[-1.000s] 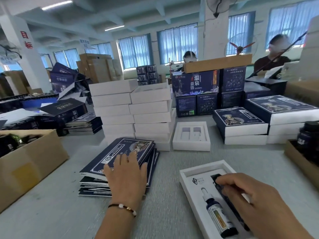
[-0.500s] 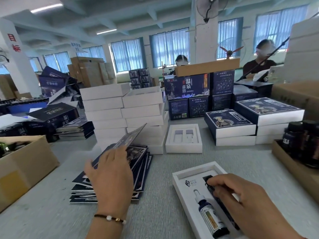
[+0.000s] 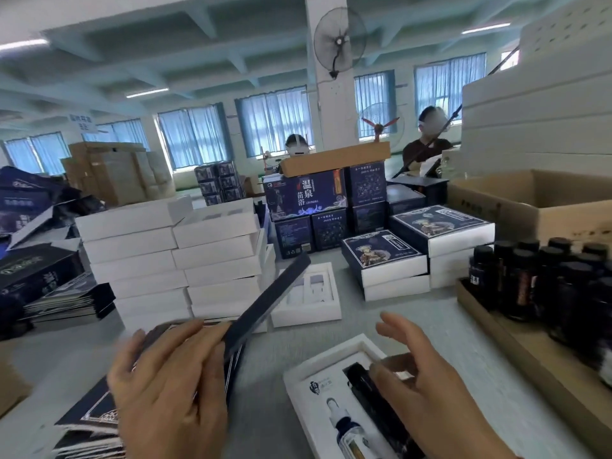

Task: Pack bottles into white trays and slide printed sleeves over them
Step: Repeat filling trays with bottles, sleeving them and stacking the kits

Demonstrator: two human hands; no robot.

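You have two hands in view, the left hand [image 3: 172, 389] and the right hand [image 3: 430, 385], and two bottles in the near tray [image 3: 298, 385]. Two stacks of white trays [image 3: 172, 253] stand ahead, and two people sit beyond.

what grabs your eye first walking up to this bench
The left hand lifting a flat dark printed sleeve off the stack, front and centre. Beside it, the right hand hovers over a white tray holding two bottles. Behind rise stacked white trays.
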